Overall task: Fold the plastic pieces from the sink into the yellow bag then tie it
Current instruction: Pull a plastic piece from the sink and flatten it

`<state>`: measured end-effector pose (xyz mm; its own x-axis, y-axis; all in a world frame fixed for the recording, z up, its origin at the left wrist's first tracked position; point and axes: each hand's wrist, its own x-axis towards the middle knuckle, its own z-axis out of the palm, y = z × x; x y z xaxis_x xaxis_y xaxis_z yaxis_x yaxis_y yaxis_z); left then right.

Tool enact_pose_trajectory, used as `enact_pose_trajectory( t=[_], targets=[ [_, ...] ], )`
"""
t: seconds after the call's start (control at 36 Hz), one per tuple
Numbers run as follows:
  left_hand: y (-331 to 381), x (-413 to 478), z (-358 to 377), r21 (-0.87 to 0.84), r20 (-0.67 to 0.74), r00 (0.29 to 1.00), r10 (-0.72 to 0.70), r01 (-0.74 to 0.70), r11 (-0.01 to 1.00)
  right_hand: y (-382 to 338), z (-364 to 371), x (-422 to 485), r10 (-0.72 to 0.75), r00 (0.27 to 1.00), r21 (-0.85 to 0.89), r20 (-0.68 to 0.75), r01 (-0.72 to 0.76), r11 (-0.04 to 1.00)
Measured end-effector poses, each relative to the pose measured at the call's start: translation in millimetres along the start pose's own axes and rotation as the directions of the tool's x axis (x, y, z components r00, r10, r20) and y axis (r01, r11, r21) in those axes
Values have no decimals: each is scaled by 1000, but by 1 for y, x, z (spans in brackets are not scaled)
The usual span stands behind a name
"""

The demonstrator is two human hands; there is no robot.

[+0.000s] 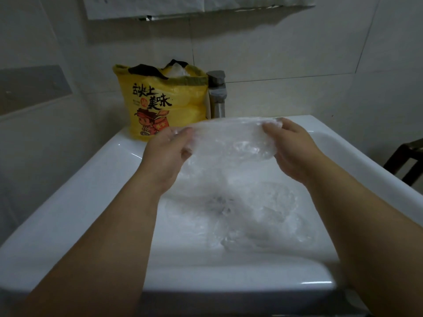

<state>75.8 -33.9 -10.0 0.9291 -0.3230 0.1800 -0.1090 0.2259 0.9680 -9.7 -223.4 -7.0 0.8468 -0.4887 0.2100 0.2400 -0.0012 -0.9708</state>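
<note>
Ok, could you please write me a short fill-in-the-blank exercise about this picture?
1. The left hand and the right hand hold one clear crumpled plastic sheet above the white ceramic ____.
2. The printed plastic bag behind them is ____.
3. The grey metal tap stands to the bag's ____.
Missing words: sink; yellow; right.

Black characters on the yellow bag (183, 106) read roughly "舌尖上美味"; smaller print is illegible.
</note>
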Motion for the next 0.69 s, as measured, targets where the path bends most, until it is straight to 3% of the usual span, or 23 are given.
enact_pose_trajectory(
  t=[0.06, 0.08, 0.22, 0.31, 0.39, 0.47, 0.58, 0.69],
  targets=[
    [1, -1, 2, -72, 15, 1000, 10, -9, 997, -2, 1, -2, -6, 1000, 116, 8, 5, 993],
    [2, -2, 3, -75, 5, 1000, 18, -18, 997, -1, 0, -2, -25, 1000, 83, -12, 26, 996],
    [2, 0, -2, -6, -99, 995, -2, 2, 1000, 3, -5, 2, -259, 956, -336, -138, 200, 920],
    [-2, 1, -9, 202, -172, 985, 10, 25, 979, 1, -9, 3, -297, 950, -377, -99, 241, 894],
    [-2, 2, -12, 407, -193, 971, 142, -53, 912, 0, -10, 1, -255, 966, -386, -37, 221, 896],
    [2, -4, -6, 420, -46, 987, 154, -121, 900, 0, -7, -1, -197, 980, -357, 27, 194, 914],
    [0, -14, -2, 582, 192, 978, -81, -47, 812, -3, -6, -3, -115, 992, -292, 44, 122, 948],
    [-3, -16, -5, 571, 255, 944, -209, 27, 820, -10, -4, -7, 130, 990, 65, 54, -133, 989]
  ],
)
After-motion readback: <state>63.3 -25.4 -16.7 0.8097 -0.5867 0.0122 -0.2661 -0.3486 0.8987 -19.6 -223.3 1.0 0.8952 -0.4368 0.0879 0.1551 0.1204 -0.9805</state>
